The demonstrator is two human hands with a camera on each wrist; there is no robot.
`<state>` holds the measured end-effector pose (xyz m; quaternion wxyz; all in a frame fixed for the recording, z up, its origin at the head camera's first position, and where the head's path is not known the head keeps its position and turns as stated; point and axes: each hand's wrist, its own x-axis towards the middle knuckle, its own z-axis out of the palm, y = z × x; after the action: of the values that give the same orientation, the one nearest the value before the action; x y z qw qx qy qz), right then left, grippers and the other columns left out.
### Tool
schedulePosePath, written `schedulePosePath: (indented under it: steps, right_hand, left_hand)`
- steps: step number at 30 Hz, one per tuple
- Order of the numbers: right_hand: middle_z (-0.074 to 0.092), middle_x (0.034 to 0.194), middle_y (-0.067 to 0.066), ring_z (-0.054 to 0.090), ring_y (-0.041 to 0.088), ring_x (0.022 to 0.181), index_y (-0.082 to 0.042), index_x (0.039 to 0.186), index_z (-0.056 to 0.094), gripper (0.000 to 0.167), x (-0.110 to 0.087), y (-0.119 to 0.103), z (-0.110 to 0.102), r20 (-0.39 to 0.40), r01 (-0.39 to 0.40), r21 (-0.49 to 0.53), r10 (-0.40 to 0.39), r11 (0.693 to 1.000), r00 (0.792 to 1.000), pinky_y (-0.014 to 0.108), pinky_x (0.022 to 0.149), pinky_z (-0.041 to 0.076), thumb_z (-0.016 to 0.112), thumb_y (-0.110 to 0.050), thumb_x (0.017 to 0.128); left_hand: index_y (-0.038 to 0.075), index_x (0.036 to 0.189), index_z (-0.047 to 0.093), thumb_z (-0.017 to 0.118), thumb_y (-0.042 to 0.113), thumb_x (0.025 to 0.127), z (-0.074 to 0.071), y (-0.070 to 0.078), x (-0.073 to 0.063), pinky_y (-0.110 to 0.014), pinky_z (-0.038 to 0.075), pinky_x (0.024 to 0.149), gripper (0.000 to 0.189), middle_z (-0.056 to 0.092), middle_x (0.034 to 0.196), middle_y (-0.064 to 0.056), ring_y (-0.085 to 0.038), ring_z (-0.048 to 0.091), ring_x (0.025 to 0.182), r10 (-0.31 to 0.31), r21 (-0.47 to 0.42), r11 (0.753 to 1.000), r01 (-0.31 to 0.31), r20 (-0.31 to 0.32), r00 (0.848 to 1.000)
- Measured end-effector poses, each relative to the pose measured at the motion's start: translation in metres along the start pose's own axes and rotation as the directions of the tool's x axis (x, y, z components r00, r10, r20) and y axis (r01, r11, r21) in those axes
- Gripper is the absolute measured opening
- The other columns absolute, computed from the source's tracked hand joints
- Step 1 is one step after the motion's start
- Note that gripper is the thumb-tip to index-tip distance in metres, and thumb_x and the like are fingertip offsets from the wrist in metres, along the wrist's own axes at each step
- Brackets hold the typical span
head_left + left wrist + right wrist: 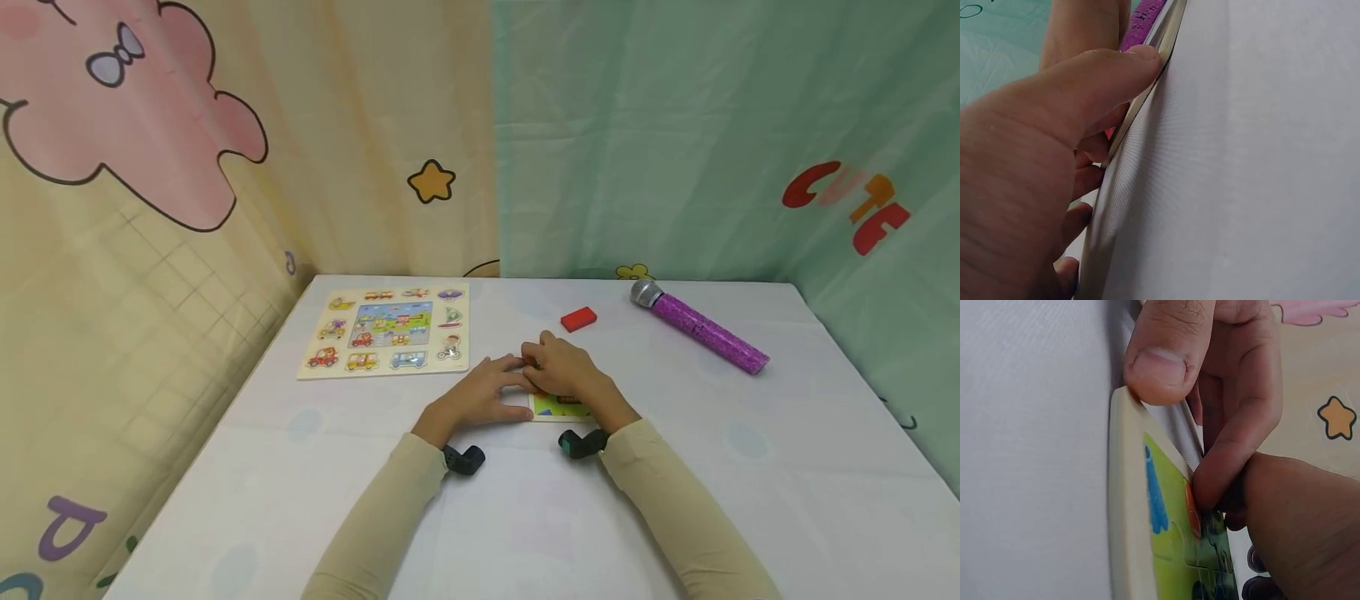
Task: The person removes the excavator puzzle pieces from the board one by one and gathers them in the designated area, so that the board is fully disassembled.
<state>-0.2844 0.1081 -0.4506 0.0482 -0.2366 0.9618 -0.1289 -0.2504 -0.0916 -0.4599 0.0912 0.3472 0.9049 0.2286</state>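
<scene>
- Two hands meet over one small puzzle board lying flat near the middle of the table; we see its green printed face poking out beneath the right hand.
- In the right wrist view, the right thumb sits on the board's pale wooden edge while a bent finger presses down on one orange-and-green piece set in the picture; the hand is curled onto the board rather than flat.
- The left hand lies just beside the right, the two touching at the fingertips; in the left wrist view its thumb is pressed against the board's thin edge with the other fingers curled under, so we read it as pinching that edge.
- One camera is strapped at each wrist, two in all, dark against the beige sleeves.
- One large vehicle puzzle lies flat at the far left of the table, well apart from the hands; we count a central street scene ringed by about a dozen small vehicle pictures, too small to tally exactly.
- One red block rests beyond the hands, near but not touching them.
- One purple glitter microphone with a silver head lies at a slant at the far right.
- Two printed curtains hang behind, one cream, one mint green.
</scene>
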Motion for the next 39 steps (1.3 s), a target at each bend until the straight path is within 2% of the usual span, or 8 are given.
schedulePosePath:
  steps: [8,13,19,22,25,29,34,39]
  right_hand:
    - [0.049,0.096,0.006,0.053,0.021,0.076,-0.02,0.103,0.06,0.01,-0.003,0.003,-0.003,0.004,-0.028,0.051,0.028,0.998,1.0,0.033,0.059,0.047,0.06,-0.024,0.094]
    - [0.05,0.099,0.004,0.053,0.021,0.08,-0.02,0.108,0.065,0.015,-0.006,0.008,-0.004,0.028,0.005,0.111,-0.008,0.994,1.0,0.035,0.066,0.049,0.055,-0.022,0.098]
    - [0.054,0.093,0.003,0.052,0.021,0.082,-0.016,0.106,0.066,0.017,-0.009,0.014,-0.01,0.034,0.053,0.195,-0.061,0.979,0.998,0.037,0.074,0.05,0.052,-0.011,0.098]
    - [0.055,0.093,0.002,0.052,0.02,0.083,-0.015,0.107,0.065,0.017,-0.008,0.014,-0.012,0.048,0.076,0.202,-0.087,0.976,0.995,0.036,0.074,0.049,0.052,-0.01,0.098]
    - [0.055,0.093,0.002,0.052,0.021,0.083,-0.016,0.109,0.064,0.018,-0.007,0.013,-0.014,0.049,0.087,0.195,-0.099,0.977,0.994,0.036,0.074,0.048,0.052,-0.009,0.098]
    - [0.056,0.095,0.002,0.053,0.02,0.083,-0.017,0.112,0.064,0.02,-0.006,0.013,-0.017,0.051,0.091,0.185,-0.102,0.979,0.993,0.036,0.073,0.049,0.053,-0.009,0.098]
    - [0.055,0.096,0.001,0.054,0.02,0.081,-0.02,0.111,0.064,0.018,-0.005,0.013,-0.016,0.062,0.069,0.175,-0.081,0.982,0.995,0.035,0.072,0.05,0.054,-0.011,0.099]
    - [0.054,0.093,0.001,0.054,0.02,0.077,-0.023,0.107,0.061,0.011,-0.006,0.012,-0.009,0.081,0.043,0.132,-0.054,0.99,0.995,0.033,0.066,0.049,0.056,-0.017,0.1]
  left_hand:
    - [0.029,0.128,0.07,0.074,0.049,0.09,0.0,0.002,0.002,-0.05,0.012,0.122,0.043,0.039,0.158,-0.003,-0.023,0.025,0.15,0.008,0.0,1.0,-0.008,-0.003,1.0]
    - [0.029,0.126,0.071,0.075,0.048,0.09,0.0,0.002,0.002,-0.049,0.011,0.122,0.04,0.04,0.158,-0.002,-0.024,0.025,0.15,0.009,-0.001,1.0,-0.009,-0.003,1.0]
    - [0.029,0.125,0.071,0.075,0.047,0.09,0.0,0.003,0.001,-0.049,0.016,0.122,0.039,0.043,0.154,-0.003,-0.025,0.031,0.147,-0.004,0.007,1.0,0.004,-0.021,1.0]
    - [0.029,0.126,0.072,0.074,0.047,0.09,0.0,0.005,-0.002,-0.047,0.024,0.119,0.04,0.046,0.151,-0.003,-0.025,0.037,0.142,-0.019,0.031,0.999,0.02,-0.028,0.999]
    - [0.028,0.126,0.072,0.074,0.046,0.091,-0.001,0.006,-0.005,-0.045,0.03,0.117,0.039,0.048,0.149,-0.003,-0.026,0.04,0.14,-0.001,0.056,0.998,0.003,-0.042,0.999]
    - [0.027,0.125,0.073,0.074,0.043,0.092,-0.004,0.006,-0.004,-0.043,0.03,0.117,0.036,0.05,0.148,-0.002,-0.024,0.041,0.139,0.039,0.078,0.996,-0.034,-0.064,0.997]
    - [0.027,0.124,0.073,0.075,0.043,0.092,-0.004,0.005,-0.002,-0.041,0.029,0.117,0.036,0.05,0.148,-0.001,-0.023,0.04,0.139,0.04,0.063,0.997,-0.036,-0.07,0.997]
    - [0.026,0.124,0.073,0.074,0.044,0.092,0.002,0.004,-0.002,-0.042,0.029,0.117,0.036,0.049,0.149,-0.001,-0.023,0.039,0.14,0.037,0.059,0.998,-0.034,-0.05,0.998]
